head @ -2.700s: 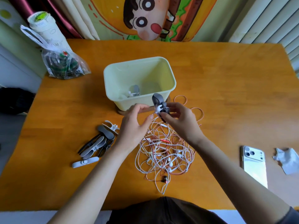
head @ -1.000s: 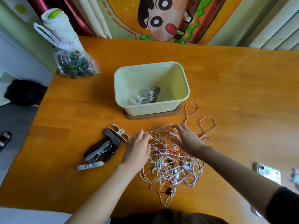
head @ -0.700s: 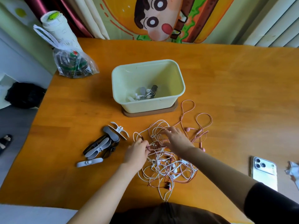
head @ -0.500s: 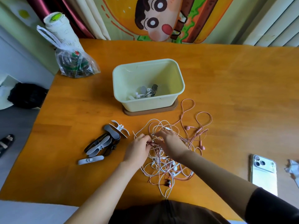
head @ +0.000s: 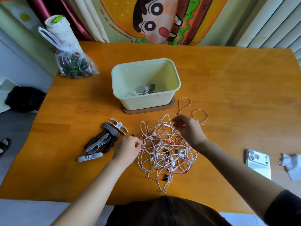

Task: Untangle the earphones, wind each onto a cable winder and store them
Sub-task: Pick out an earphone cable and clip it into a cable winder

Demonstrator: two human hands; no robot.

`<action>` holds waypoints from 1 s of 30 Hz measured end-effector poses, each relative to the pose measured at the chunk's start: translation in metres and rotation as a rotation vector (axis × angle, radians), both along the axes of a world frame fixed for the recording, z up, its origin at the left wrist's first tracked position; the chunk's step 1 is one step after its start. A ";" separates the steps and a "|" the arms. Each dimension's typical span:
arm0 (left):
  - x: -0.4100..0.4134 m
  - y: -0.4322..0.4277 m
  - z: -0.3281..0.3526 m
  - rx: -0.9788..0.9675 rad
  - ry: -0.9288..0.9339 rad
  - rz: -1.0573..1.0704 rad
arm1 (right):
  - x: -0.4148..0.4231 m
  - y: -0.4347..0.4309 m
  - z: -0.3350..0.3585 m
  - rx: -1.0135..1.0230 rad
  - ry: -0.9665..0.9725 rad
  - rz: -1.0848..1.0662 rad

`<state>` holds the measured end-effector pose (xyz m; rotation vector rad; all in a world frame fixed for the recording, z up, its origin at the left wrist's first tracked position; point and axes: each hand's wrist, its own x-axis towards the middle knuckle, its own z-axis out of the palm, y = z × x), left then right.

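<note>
So the earphones (head: 167, 149) are one big knot on the orange table (head: 228, 95), sitting in the near middle right in front of us. They're mostly white cords with a few pink ones looped through and a red bit near the middle. White buds poke out on the near side, and there's a small dark piece at the near edge. A couple of pink loops trail off to the far right, close to the bin (head: 146, 101).

Our left hand (head: 128, 148) sits at the left edge of the knot, knuckles up and fingers curled in, pinching a white cord there. Our right hand (head: 189, 129) is over the far side of the knot with the wrist raised and the fingers bent down toward the cords. It's blurry, so we can't tell whether it has hold of anything.

The pale yellow bin sits just beyond the knot on a brown base (head: 170, 105), with a few wound earphones (head: 145, 91) on its floor. The cable winders (head: 104, 141), in grey, black and white, lie heaped just left of our left hand. A phone (head: 258, 162) lies face down on the right, with crumpled paper (head: 291, 165) beside it.
</note>
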<state>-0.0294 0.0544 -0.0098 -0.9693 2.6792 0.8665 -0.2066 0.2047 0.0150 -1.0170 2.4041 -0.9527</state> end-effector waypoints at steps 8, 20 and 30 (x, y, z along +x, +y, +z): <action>-0.015 0.014 0.012 -0.075 0.179 0.119 | -0.005 -0.010 0.047 -0.216 0.047 -0.036; -0.057 0.017 0.039 0.188 0.437 -0.050 | -0.012 -0.002 0.091 -0.399 -0.218 -0.018; -0.058 0.026 0.083 0.268 0.692 -0.042 | -0.020 0.032 0.039 0.180 -0.057 -0.065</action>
